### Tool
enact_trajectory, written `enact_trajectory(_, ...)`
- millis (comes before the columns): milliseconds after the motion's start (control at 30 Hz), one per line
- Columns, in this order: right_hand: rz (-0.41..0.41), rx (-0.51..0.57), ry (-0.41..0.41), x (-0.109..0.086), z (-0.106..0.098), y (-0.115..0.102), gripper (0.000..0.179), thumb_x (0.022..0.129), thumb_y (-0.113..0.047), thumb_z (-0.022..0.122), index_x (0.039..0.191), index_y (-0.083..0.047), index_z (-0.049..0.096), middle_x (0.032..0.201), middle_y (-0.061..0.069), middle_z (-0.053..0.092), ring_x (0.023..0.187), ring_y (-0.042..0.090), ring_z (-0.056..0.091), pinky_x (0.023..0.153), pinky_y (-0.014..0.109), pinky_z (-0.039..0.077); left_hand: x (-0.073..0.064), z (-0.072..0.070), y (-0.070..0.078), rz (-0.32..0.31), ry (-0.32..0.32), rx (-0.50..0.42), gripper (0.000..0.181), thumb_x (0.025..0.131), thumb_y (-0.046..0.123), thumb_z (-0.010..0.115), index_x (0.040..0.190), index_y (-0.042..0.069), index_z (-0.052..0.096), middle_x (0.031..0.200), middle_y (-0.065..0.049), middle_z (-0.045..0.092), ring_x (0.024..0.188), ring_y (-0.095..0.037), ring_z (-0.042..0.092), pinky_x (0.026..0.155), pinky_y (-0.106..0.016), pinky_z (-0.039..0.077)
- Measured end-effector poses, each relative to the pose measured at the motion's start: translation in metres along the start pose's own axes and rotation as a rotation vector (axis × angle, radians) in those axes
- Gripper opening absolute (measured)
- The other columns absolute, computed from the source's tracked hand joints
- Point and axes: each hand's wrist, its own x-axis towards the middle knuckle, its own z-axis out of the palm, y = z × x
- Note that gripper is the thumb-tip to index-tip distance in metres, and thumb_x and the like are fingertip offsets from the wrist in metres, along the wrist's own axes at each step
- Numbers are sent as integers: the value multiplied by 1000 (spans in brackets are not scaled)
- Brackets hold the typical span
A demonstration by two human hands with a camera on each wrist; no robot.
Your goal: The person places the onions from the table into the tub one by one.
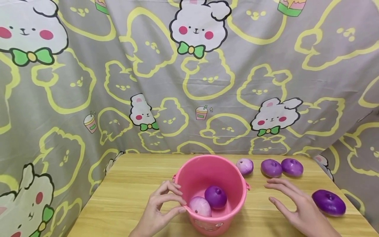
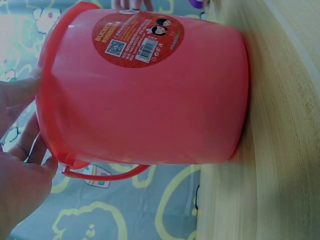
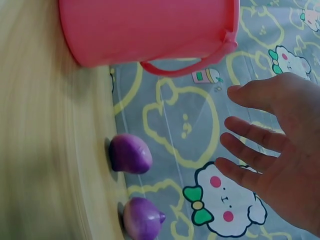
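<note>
A pink bucket stands upright on the wooden table with two onions inside: a pale purple onion and a dark purple onion. My left hand holds the bucket's rim at its left side, thumb and bent fingers against the edge. In the left wrist view the bucket's label faces the camera. Held over the table right of the bucket, my right hand has its fingers spread and grips nothing. The dark onion at the far right is nearest to it.
Behind the bucket's right side sits a pale onion. Two purple onions, one beside another, lie near the table's back edge. A patterned curtain hangs behind the wooden table.
</note>
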Motion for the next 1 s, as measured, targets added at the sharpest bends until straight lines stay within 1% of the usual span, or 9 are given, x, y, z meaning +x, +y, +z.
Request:
enact_trajectory(67, 2, -6, 11, -3, -2, 3, 64, 70, 5, 89, 125, -23, 70, 127, -7, 65, 128, -5, 49, 105, 4, 31, 1, 0, 0, -5, -2, 10, 24, 78, -4, 84, 97, 8, 76, 103, -11, 60, 112, -27, 57, 108, -34, 43)
enact_trajectory(167, 38, -4, 13, -8, -6, 7, 63, 72, 6, 87, 125, -23, 69, 127, -7, 63, 126, -10, 47, 84, 4, 47, 2, 1, 0, -14, -7, 28, 23, 79, -3, 84, 96, 9, 76, 103, -10, 60, 112, -26, 57, 108, -34, 43)
enact_trajectory(300, 98, -45, 2, -14, -8, 11, 61, 76, 3, 86, 123, -30, 69, 127, -9, 63, 123, -14, 45, 78, 2, 45, 3, 1, -1, -16, -10, 37, 22, 79, -2, 84, 96, 10, 76, 103, -9, 61, 112, -26, 57, 108, -35, 43)
enact_trajectory(400, 111, -83, -5, -17, -7, 14, 57, 77, -2, 88, 122, -32, 69, 124, -9, 65, 121, -14, 46, 94, 0, 34, 2, 1, -1, -13, -9, 34, 22, 79, -2, 84, 96, 9, 76, 102, -10, 61, 112, -26, 57, 108, -35, 43)
enact_trajectory(567, 104, -101, -4, -21, -4, 18, 57, 75, -5, 89, 122, -31, 70, 122, -11, 66, 116, -12, 50, 89, 0, 36, 0, 0, -1, -19, -10, 33, 23, 79, -2, 84, 97, 10, 76, 102, -11, 60, 112, -26, 57, 109, -34, 43)
enact_trajectory(700, 117, -108, 3, -26, -4, 21, 55, 75, -6, 90, 120, -31, 70, 120, -11, 66, 115, -10, 51, 95, -1, 30, -1, 0, -1, -22, -7, 29, 24, 78, -3, 84, 97, 10, 76, 103, -10, 60, 112, -27, 57, 109, -34, 42)
enact_trajectory(833, 164, -87, -17, -32, -7, 22, 50, 80, -8, 88, 120, -30, 70, 120, -7, 65, 97, -6, 60, 77, 5, 46, -2, 0, -1, -19, -4, 24, 24, 79, -3, 84, 97, 9, 76, 103, -10, 61, 112, -27, 57, 109, -35, 42)
enact_trajectory(933, 209, -68, -36, -36, -9, 24, 47, 83, -8, 86, 120, -30, 69, 120, -8, 63, 87, -5, 62, 60, 10, 50, -3, 0, -1, -22, -4, 29, 23, 79, -3, 84, 97, 9, 76, 103, -10, 61, 113, -27, 57, 109, -35, 43)
enact_trajectory(1000, 230, -54, -34, -39, -10, 26, 46, 83, -7, 85, 120, -30, 69, 120, -9, 63, 90, -9, 60, 61, 10, 51, -2, -1, -1, -23, -3, 34, 23, 79, -2, 84, 97, 9, 76, 103, -10, 61, 113, -27, 57, 109, -35, 43)
